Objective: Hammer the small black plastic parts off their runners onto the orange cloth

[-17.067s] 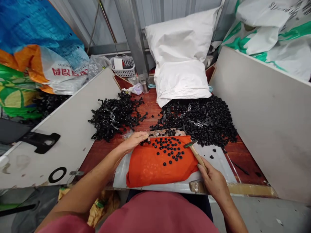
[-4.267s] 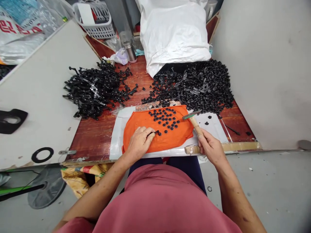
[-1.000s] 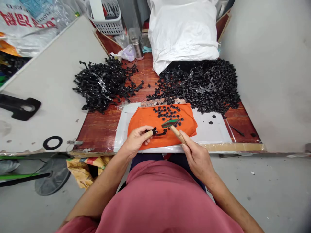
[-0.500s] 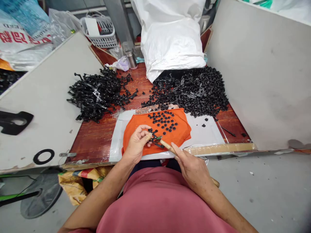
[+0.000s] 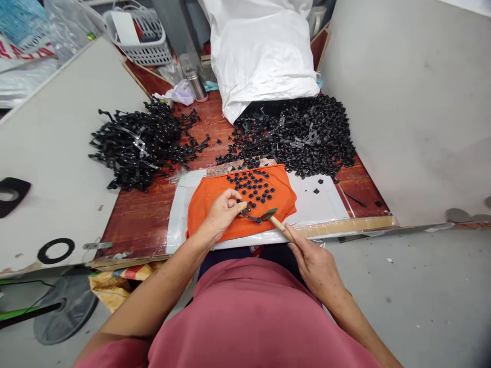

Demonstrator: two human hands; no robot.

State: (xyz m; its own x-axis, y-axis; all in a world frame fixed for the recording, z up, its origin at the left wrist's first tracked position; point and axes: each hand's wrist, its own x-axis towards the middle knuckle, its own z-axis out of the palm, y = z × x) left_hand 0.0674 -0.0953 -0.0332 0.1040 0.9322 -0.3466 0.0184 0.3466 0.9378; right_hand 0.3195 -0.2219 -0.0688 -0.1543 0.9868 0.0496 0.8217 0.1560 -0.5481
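My left hand (image 5: pixel 226 212) is closed, pinching a small black jointed plastic piece (image 5: pixel 251 217) between thumb and fingertips over the orange cloth (image 5: pixel 203 204). Part of that piece is hidden by the fingers. Wrapped round the wooden handle of a hammer (image 5: pixel 283 228) is my right hand (image 5: pixel 312 260). The hammer's dark, greenish head sits just right of the black piece, close to its round end; whether they touch, I cannot tell. Several round black studs (image 5: pixel 256 186) stand in loose rows on the cloth, beyond my left hand.
A heap of black jointed pieces (image 5: pixel 138 145) lies at left, and a pile of black studs (image 5: pixel 307 138) at right below a white sack (image 5: pixel 264 56). Grey boards (image 5: pixel 402 102) flank the red-brown table (image 5: pixel 134 220). A steel flask (image 5: pixel 197 86) and grey basket (image 5: pixel 149 51) stand behind.
The hammer and my right hand have moved right, away from my left fingers. The black piece has turned somewhat in my left hand. The whole view has shifted slightly.
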